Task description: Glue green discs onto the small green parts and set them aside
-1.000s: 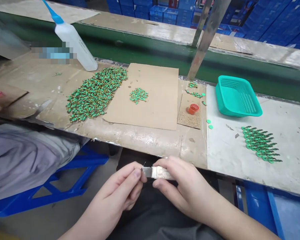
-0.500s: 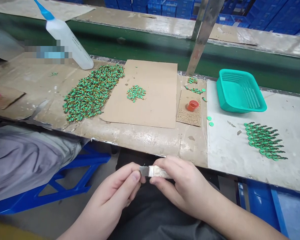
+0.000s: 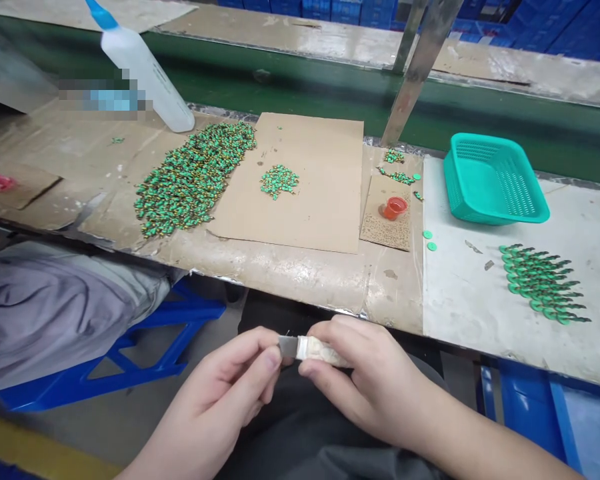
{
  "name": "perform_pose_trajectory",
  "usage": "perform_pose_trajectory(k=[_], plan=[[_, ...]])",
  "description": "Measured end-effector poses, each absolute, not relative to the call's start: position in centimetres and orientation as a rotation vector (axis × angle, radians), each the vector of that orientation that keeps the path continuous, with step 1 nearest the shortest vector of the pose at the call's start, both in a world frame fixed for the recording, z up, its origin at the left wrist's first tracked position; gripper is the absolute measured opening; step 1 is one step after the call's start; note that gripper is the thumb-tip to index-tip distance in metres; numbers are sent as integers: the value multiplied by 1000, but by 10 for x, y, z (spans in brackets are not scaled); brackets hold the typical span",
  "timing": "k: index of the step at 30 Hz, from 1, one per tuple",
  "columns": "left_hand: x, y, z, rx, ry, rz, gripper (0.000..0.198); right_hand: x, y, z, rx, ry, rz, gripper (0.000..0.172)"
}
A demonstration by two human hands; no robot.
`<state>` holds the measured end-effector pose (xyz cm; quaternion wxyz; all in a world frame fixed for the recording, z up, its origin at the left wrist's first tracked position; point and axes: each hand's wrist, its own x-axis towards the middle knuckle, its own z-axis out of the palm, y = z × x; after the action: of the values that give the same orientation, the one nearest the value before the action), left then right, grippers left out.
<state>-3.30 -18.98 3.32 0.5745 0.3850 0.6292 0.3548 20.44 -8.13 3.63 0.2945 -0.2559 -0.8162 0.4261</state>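
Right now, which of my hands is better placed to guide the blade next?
Probably your right hand: it grips the wrapped handle of the blade. Your left hand is closed at the blade's other end, though exactly what its fingers pinch is hidden.

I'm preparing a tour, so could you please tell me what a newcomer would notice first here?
Probably the big heap of small green pieces, left of the large cardboard sheet, then the turquoise basket further right. In the foreground, the right hand grips a wrapped handle whose blade reaches the left hand.
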Motion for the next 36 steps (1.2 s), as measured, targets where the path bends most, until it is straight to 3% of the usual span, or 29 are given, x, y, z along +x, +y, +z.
perform_pose_trajectory(k=[9, 14, 20, 26, 33, 36], plan=[[-32, -189, 36, 976, 1536, 849, 65, 207, -84, 31, -713, -2199, 1115, 22], [-35, -194, 32, 975, 1553, 836, 61, 212, -83, 27, -866, -2142, 931, 14], [-35, -196, 28, 932, 1545, 828, 60, 209, -83, 35, -690, -2144, 1258, 21], [-33, -193, 33, 954, 1534, 826, 62, 207, -83, 33, -694, -2175, 1187, 26], [-37, -197, 29, 914, 1532, 807, 62, 214, -84, 27, -817, -2101, 997, 16], [-37, -197, 28, 890, 1541, 797, 61, 214, -86, 32, -742, -2105, 1128, 14]])
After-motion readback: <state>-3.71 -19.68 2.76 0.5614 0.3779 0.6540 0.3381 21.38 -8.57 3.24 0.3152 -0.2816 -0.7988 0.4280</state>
